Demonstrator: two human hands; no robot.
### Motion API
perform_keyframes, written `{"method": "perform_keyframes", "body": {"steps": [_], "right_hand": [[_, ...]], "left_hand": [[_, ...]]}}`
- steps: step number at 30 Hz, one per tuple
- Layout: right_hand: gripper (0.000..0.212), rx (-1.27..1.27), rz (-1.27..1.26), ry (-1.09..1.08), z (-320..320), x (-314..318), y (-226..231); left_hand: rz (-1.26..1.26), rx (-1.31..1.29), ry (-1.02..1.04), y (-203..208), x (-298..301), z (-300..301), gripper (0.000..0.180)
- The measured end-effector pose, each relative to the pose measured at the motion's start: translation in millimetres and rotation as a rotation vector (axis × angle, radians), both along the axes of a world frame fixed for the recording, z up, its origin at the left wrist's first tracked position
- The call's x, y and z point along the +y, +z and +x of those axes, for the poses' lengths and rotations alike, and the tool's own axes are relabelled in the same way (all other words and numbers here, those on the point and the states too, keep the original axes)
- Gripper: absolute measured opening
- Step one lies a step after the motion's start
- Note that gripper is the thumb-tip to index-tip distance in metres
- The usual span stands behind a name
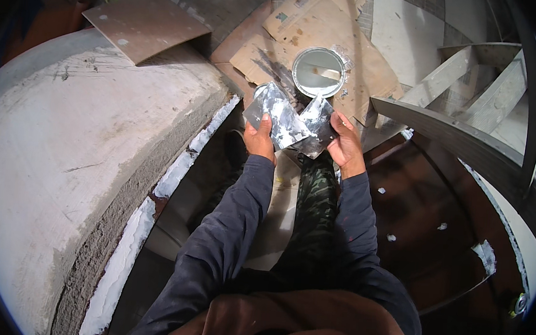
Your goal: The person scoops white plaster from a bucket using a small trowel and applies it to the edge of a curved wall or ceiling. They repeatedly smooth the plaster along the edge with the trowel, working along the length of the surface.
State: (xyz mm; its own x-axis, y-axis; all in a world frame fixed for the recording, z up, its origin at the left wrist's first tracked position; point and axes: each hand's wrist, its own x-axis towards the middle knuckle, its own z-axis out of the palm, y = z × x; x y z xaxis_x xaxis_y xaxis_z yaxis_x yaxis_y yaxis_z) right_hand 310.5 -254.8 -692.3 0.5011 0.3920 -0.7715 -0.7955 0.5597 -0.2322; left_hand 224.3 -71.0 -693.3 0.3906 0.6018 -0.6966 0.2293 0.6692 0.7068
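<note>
Closed around the lower left edge of a flat, rectangular metal scraper plate (275, 112), my left hand (260, 140) has its thumb on the face. White paste is smeared over that plate. My right hand (346, 147) grips a second, darker scraper plate (322, 134) by its right side, and this one also carries white paste. The two plates meet or overlap at their inner edges, in front of my legs. Just beyond them stands a round bucket (295, 89) with greyish-white contents and a pale strip-like piece inside.
Flattened cardboard (367, 68) lies under and behind the bucket. A pale curved slab (94, 135), edged with white paste (119, 263), fills the left, with a loose brown board (144, 24) on it. A metal ladder (460, 129) leans at right above a dark brown glossy surface (415, 217) with paste blobs.
</note>
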Motion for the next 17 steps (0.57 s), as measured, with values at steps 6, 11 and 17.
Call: {"method": "perform_keyframes", "body": {"steps": [6,11,17], "right_hand": [[0.054,-0.125,-0.424,-0.048,-23.3,10.7,-14.2],[0.039,-0.212,-0.443,0.008,-20.8,7.6,-14.3],[0.027,-0.152,-0.594,0.065,-28.3,20.2,-2.4]], "left_hand": [[0.028,0.057,-0.036,-13.2,-1.9,10.8,0.031],[0.020,0.097,-0.093,-15.6,1.7,23.4,0.031],[0.141,0.157,-0.211,-33.2,0.7,65.5,0.042]]}}
